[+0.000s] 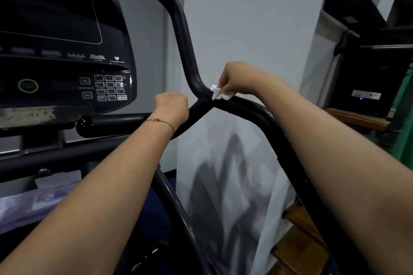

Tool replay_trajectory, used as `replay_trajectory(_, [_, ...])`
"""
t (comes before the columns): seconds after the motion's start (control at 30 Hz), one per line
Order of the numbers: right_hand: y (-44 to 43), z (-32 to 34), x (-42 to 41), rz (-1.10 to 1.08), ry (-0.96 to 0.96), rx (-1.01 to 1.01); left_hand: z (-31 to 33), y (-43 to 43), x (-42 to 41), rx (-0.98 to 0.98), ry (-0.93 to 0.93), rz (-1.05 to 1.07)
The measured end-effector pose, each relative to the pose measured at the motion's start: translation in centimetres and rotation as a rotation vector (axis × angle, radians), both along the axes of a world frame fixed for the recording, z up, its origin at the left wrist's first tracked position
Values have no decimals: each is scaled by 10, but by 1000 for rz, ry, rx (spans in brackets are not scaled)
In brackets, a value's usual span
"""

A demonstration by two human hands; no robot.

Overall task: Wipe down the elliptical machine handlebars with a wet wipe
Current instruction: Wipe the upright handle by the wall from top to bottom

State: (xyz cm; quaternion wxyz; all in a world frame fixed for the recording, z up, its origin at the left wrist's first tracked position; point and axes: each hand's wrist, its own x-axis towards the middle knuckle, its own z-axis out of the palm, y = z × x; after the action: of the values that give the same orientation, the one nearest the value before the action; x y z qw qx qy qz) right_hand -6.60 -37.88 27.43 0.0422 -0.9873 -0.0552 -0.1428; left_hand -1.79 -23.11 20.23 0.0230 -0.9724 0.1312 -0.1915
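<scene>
The black elliptical handlebar (pixel 183 35) curves down from the top and forks at a joint in the middle of the view. My right hand (pixel 238 78) pinches a crumpled white wet wipe (pixel 218 92) and presses it on the bar just right of that joint. The lower branch (pixel 288 147) runs down to the right and looks wet and shiny near the bend. My left hand (pixel 172 107), with a thin bracelet at the wrist, is closed around the branch that runs down to the left.
The machine's console (pixel 67 51) with a dark screen and keypad fills the left. A white wall and a white sheet (pixel 234 174) hang behind the bars. A black box (pixel 368 82) sits on a wooden shelf at right. A purple packet (pixel 33 205) lies at lower left.
</scene>
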Motion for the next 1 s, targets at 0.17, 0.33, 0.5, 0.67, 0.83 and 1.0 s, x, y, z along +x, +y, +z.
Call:
replay_trajectory(0.17, [-11,-2,-20,23,-7,40,-1,-1,1,41,-28,1])
replay_trajectory(0.33, [0,-2,-18,-22,-15,24,-4,-1,-2,62,-52,5])
replay_trajectory(0.5, [-6,-4,-27,-14,-19,15,-3,0,-15,40,-43,-2])
replay_trajectory(0.67, [-28,-7,-51,46,-14,145,-10,-8,-33,-336,-144,-214])
replay_trajectory(0.83, [-45,-17,-78,104,-59,240,-23,-38,-60,-516,-205,-475])
replay_trajectory(1.0, [-68,-29,-93,150,-100,304,-27,-48,-83,-491,-118,-377])
